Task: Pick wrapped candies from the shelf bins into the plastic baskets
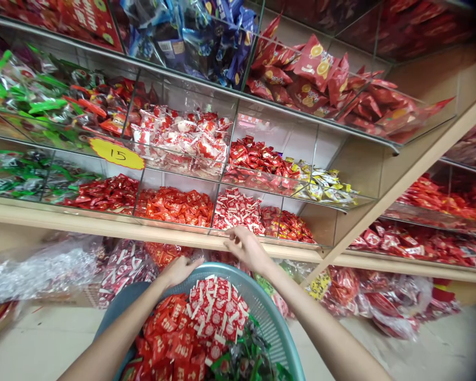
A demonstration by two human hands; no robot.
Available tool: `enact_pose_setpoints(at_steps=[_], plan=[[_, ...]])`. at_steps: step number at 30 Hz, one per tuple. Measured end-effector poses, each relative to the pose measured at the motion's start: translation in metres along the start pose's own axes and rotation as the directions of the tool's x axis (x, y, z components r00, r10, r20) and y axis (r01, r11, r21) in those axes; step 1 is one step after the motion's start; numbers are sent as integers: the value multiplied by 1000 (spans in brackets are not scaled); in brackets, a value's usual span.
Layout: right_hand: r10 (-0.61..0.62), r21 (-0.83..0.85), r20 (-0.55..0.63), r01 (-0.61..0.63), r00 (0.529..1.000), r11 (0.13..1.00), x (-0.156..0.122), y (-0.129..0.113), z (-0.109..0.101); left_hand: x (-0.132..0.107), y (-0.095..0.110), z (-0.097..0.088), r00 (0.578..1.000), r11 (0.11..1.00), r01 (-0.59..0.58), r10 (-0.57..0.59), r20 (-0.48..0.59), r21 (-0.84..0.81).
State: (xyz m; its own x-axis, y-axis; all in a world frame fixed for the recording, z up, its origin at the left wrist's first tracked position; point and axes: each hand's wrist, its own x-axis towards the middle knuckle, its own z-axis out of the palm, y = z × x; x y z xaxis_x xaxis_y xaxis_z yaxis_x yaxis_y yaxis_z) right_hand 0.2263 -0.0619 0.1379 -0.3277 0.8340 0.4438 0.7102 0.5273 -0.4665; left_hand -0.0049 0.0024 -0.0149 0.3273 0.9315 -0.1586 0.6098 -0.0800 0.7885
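With fingers parted and empty on right hand, grip unclear on left hand at basket; near red-and-white packets, likely light, slippery, best cupped by handfuls

The basket at six o'clock was plastic, its red wrappers glossy; the shelf edge at nine was matt, probably wood, though blurred.

Pale wooden shelving with transparent partitions spans the far side; a broad upright separates the bay at right. Below lies a pale floor.
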Motion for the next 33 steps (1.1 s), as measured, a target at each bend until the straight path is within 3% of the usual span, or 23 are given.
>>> enact_pose_setpoints(at_steps=[4,8,11,28,33], plan=[[154,-16,-196,-160,968,987,46,22,-1,-3,4,-1,1000,1000,4,-3,-8,29],[467,-95,-206,-492,860,865,76,38,13,-7,10,-3,1000,998,10,-9,-21,61],[594,-159,-182,-620,783,768,83,38,22,-9,14,-5,1000,998,5,-5,-15,57],[644,-180,-118,-654,756,735,78,38,23,-12,19,-7,1000,999,14,-14,-15,53],[604,-100,-152,-620,782,778,76,44,23,-13,20,-8,1000,999,13,-13,-16,34]])
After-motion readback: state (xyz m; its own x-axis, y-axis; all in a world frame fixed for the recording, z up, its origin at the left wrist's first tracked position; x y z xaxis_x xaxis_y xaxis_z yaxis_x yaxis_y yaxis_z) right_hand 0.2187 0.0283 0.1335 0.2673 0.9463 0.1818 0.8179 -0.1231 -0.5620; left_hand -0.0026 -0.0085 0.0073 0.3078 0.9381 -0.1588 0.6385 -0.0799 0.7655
